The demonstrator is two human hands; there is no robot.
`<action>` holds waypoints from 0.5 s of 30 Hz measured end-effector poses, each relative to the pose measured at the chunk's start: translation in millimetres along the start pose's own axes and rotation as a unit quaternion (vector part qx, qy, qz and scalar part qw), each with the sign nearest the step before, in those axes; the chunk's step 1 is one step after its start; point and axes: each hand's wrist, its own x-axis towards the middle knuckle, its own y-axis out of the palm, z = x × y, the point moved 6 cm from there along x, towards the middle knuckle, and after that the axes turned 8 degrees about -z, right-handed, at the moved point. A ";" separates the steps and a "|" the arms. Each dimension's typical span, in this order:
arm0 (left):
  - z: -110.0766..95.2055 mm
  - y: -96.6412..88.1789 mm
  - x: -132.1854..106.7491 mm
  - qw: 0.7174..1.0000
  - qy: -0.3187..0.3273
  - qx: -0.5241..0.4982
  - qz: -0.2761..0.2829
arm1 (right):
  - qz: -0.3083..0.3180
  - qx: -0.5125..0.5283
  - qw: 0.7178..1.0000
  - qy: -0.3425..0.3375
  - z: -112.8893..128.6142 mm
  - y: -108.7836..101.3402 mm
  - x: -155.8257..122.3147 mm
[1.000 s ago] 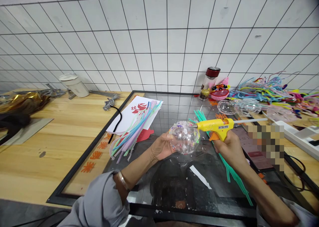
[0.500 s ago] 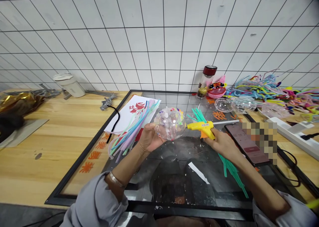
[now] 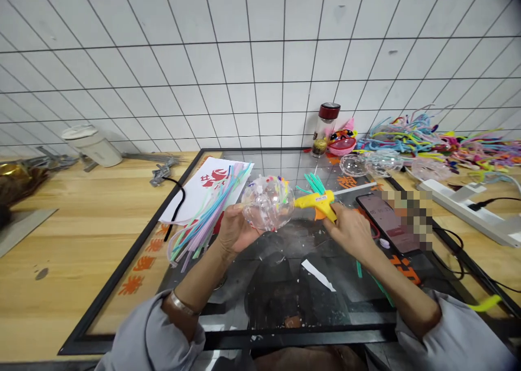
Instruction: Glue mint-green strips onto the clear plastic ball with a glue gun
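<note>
Wooden table (image 3: 97, 224): black-framed glossy panel (image 3: 264, 268), power strip (image 3: 456, 205), white cup (image 3: 100, 148).

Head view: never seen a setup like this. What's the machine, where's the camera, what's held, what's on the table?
No machine here: these are a person's two bare hands. Every picture comes from one camera worn on that person's head, looking forward and down.

The left hand holds a clear ball dotted with coloured bits. The right hand grips a yellow glue gun, its nozzle at the ball's side; whether they touch I can't tell.

On the black-framed glass panel lie pastel pipe cleaners, partly over a white sheet, plus green pipe cleaners, a white strip and a phone.
</note>
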 end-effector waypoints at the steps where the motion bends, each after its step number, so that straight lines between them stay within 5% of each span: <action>1: 1.5 0.6 -0.7 1.000 -0.007 0.004 0.000 | -0.013 -0.001 1.000 0.016 -8.2 -5.5 5.3; 8: 12.3 1.6 -4.8 0.999 -0.047 0.010 0.008 | -0.085 -0.032 0.988 0.128 -72.6 -24.3 53.9; 15: 23.3 1.3 -8.2 0.994 -0.098 0.012 0.044 | -0.087 -0.030 0.987 0.133 -81.8 -9.3 67.1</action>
